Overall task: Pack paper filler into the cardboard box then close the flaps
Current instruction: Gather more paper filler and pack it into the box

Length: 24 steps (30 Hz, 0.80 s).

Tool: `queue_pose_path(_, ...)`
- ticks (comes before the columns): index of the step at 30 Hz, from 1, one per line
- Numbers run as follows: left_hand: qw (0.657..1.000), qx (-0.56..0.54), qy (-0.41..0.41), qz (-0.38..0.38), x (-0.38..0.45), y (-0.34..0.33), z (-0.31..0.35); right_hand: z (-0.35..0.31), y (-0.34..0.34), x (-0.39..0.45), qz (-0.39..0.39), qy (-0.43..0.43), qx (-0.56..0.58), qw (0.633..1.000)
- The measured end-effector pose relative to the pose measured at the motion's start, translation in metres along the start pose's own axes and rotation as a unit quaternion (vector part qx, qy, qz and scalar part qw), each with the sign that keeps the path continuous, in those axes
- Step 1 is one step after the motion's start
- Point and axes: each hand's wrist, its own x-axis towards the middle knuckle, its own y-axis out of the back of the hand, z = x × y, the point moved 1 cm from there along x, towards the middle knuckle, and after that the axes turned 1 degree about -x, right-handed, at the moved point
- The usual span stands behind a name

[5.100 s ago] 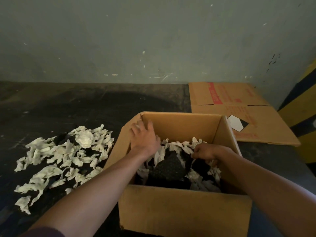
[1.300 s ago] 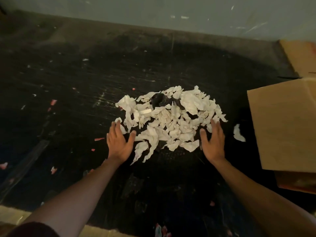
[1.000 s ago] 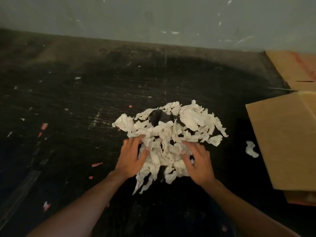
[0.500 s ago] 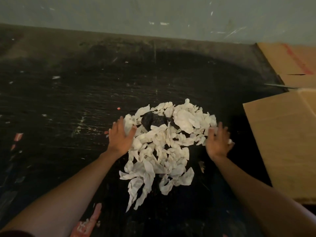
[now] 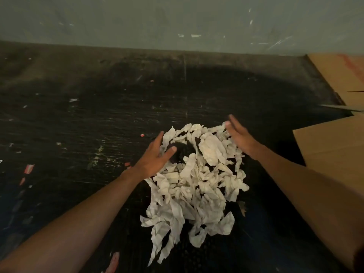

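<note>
The paper filler point(image 5: 195, 186) is a loose heap of crumpled white strips lying on the dark floor point(image 5: 78, 125). The heap is longer than it is wide, its long axis running from the far end near the fingertips back toward the person, with a few thin strips trailing out at the near end. A dark crumpled lump point(image 5: 180, 153) sits in the far part of the heap, partly ringed by white scraps.

The left hand point(image 5: 155, 157) lies at the far left edge of the heap, fingers spread and extended, thumb resting against the dark lump; it is not closed on anything. The right hand point(image 5: 239, 137) is at the far right edge, palm turned inward toward the paper, fingers straight and apart, holding nothing. The far half of the heap lies between the two hands; the near half stretches back between the forearms.

Out past the right hand, well apart from the heap, stands the cardboard box point(image 5: 334, 152), only its plain brown side showing at the frame's edge. Beyond it lies a flat sheet of cardboard point(image 5: 340, 75) with reddish print, against the grey-green wall point(image 5: 177, 20). Small scraps dot the floor left of the left hand.
</note>
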Motion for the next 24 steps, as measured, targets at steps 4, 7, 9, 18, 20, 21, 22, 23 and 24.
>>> queue_pose_path(4,0.997,0.031,-0.024,-0.060,-0.003,-0.008,0.015,-0.021,-0.023,-0.009,-0.215,0.098,-0.164,0.958)
queue_pose_path(7,0.964,0.240,-0.084,-0.083,-0.034,-0.019,0.011,-0.020,-0.038,-0.042,-0.261,0.149,-0.312,0.901)
queue_pose_path(9,0.926,0.346,-0.108,-0.109,-0.059,-0.027,-0.003,-0.009,-0.049,-0.072,-0.267,0.188,-0.378,0.866)
queue_pose_path(18,0.882,0.446,-0.151,0.017,-0.086,-0.060,-0.054,0.049,-0.089,-0.119,-0.127,0.245,-0.459,0.845)
queue_pose_path(20,0.862,0.462,-0.187,0.088,-0.089,-0.067,-0.057,0.054,-0.095,-0.122,-0.084,0.254,-0.433,0.861)
queue_pose_path(21,0.853,0.462,-0.207,0.125,-0.089,-0.071,-0.058,0.056,-0.098,-0.123,-0.057,0.269,-0.420,0.865)
queue_pose_path(22,0.851,0.459,-0.212,0.145,-0.089,-0.073,-0.056,0.059,-0.101,-0.124,-0.027,0.287,-0.410,0.866)
queue_pose_path(23,0.850,0.457,-0.208,0.157,-0.089,-0.074,-0.055,0.062,-0.103,-0.123,0.001,0.300,-0.399,0.867)
queue_pose_path(24,0.854,0.458,-0.191,0.156,-0.088,-0.075,-0.054,0.064,-0.104,-0.123,0.014,0.306,-0.386,0.870)
